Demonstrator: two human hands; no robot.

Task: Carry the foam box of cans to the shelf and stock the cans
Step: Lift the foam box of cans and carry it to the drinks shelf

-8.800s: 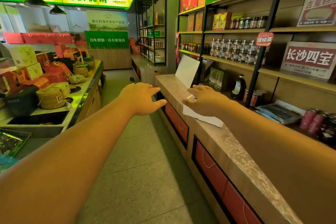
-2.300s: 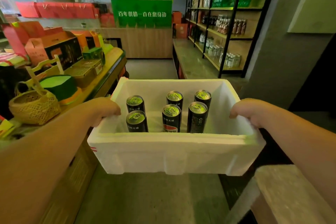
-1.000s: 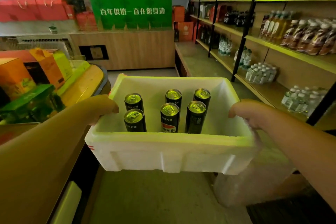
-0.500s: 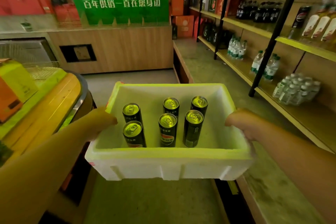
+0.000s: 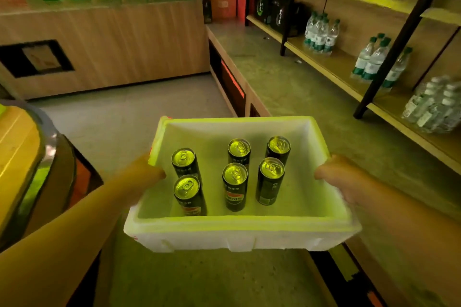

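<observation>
I hold a white foam box in the air in front of me, over the aisle floor. My left hand grips its left wall and my right hand grips its right wall. Inside stand several black cans with shiny tops, all upright, two at the left and the others in the middle. The shelf unit with black posts runs along the right, above a stone-topped ledge.
Water bottles stand in groups on the lowest shelf, and a wrapped pack of bottles lies further right. A rounded wooden display counter is close on my left. A wooden counter with a green sign closes the aisle ahead.
I have walked further down the aisle with the box. The end counter and the water bottles are nearer, and the view tilts further down. Both hands keep their grip.
</observation>
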